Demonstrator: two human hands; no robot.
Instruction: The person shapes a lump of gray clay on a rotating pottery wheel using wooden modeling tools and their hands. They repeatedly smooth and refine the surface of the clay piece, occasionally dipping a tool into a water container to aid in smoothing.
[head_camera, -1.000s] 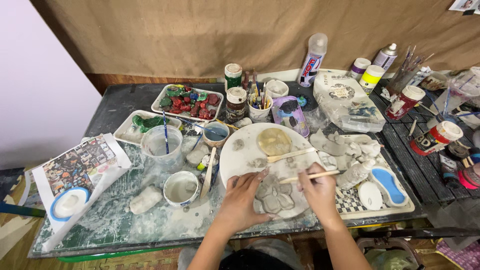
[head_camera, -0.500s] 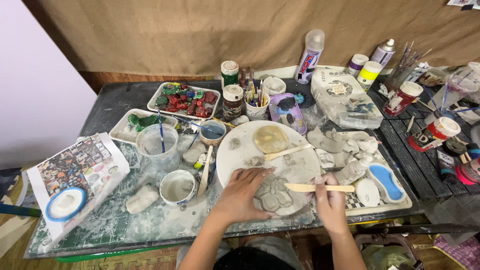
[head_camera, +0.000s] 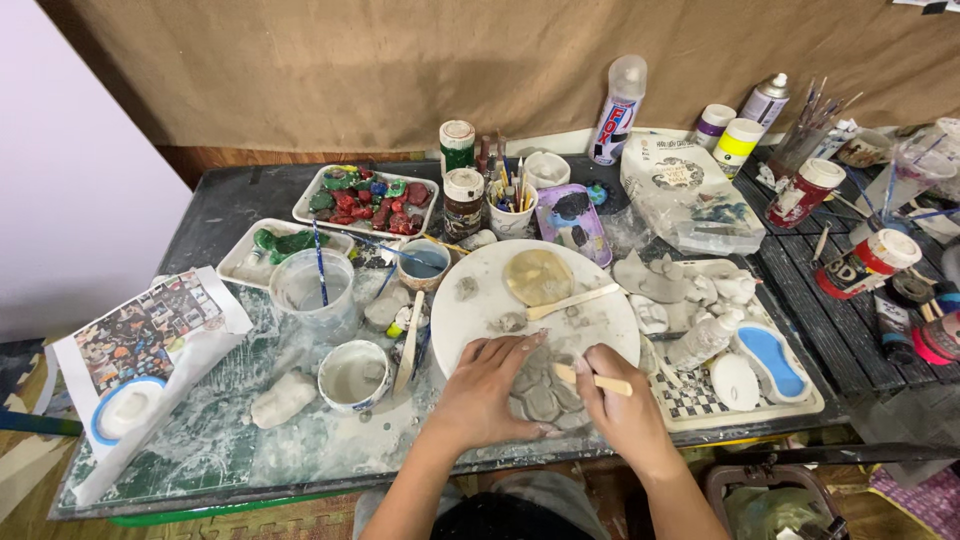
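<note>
A grey clay piece (head_camera: 545, 395) with carved rounded cells lies at the near edge of a round white board (head_camera: 480, 305). My left hand (head_camera: 490, 390) rests flat against the piece's left side, fingers spread. My right hand (head_camera: 618, 405) grips a thin wooden modelling stick (head_camera: 598, 379) over the piece's right side, its tip near the clay. On the far part of the board lie a flat tan clay disc (head_camera: 538, 276) and a second wooden stick (head_camera: 572, 301).
Left of the board stand a white bowl of slip (head_camera: 354, 374), a water cup with a brush (head_camera: 310, 290), and trays of painted stones (head_camera: 368, 199). A tray with clay scraps and a blue dish (head_camera: 770, 362) sits right. Paint jars and spray cans line the back.
My right hand turned the stick and drew in from the board's right side onto the clay piece. My left hand stays on the piece. The view shifted slightly.
</note>
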